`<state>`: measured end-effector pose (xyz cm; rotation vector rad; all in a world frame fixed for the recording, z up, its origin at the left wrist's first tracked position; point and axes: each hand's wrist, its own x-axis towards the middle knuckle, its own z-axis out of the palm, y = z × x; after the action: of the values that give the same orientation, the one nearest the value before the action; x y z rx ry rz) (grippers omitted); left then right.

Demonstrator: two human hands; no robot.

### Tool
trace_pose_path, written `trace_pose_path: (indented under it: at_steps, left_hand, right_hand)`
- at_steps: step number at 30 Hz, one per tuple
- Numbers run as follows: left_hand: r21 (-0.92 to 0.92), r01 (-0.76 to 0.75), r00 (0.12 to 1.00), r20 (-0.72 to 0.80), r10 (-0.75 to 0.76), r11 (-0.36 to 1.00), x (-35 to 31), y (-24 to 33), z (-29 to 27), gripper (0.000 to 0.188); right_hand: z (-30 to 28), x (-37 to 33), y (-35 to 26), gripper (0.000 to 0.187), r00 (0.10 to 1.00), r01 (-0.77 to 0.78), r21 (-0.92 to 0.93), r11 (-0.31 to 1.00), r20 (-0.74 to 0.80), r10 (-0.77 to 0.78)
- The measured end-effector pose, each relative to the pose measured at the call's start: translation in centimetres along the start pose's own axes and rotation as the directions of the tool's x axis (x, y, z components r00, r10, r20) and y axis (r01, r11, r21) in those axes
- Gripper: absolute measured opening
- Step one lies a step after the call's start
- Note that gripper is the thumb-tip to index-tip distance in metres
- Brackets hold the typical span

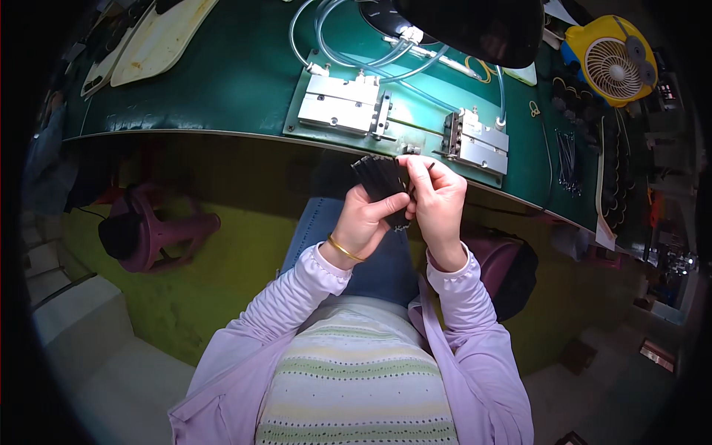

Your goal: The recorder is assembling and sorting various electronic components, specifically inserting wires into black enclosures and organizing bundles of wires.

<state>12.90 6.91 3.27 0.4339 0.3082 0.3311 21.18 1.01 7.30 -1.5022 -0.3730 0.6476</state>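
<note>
— What is in the hands?

— A bundle of thin black strips [380, 180], held over the lap, just short of the bench's near edge. The left hand [363, 222] is closed around its lower part, thumb across the front. The right hand [437, 196] pinches the upper right side with curled fingertips. The strips' long axis runs from the lower right, near the palms, up and left toward the bench, fanning slightly at the top.

— And the surface beyond?

— A green bench [237, 74] with a metal edge, curving in the lens. Two metal clamp blocks sit on a paler green plate: a left block [343, 104] and a right block [476, 141], fed by clear hoses [348, 44]. More black strips [567, 159] lie loose on the bench to the right.

— The room?

— A yellow fan [610, 59] stands at the far right corner. Pale flat shapes [159, 37] lie at the far left. Under the bench, a maroon plastic stool [159, 226] lies on its side on a yellow-green floor [215, 289]. The person wears a lilac cardigan, jeans and a gold bangle [345, 248] on the left wrist. No container's contents can be made out.
</note>
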Motion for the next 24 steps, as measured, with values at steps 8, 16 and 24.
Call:
trace_pose_path:
  at_steps: [8,16,24]
  left_hand:
    - [0.103,0.053,0.994,-0.096,-0.043,0.993,2.1,0.2,2.8,0.015]
    - [0.162,-0.052,0.995,-0.081,0.066,0.985,0.2,-1.4,0.1,0.034]
    - [0.099,0.025,0.997,0.074,-0.033,0.995,-1.2,-4.5,-0.6,0.028]
  right_hand:
    - [-1.5,1.7,-1.9,0.016,0.999,-0.016,-0.002,1.000,-0.043,0.016]
    - [-1.1,0.5,1.3,0.016,0.976,0.199,0.064,0.978,0.079,-0.204]
    - [-4.0,-4.2,-0.5,0.019,0.976,0.204,-0.011,0.979,0.075,-0.203]
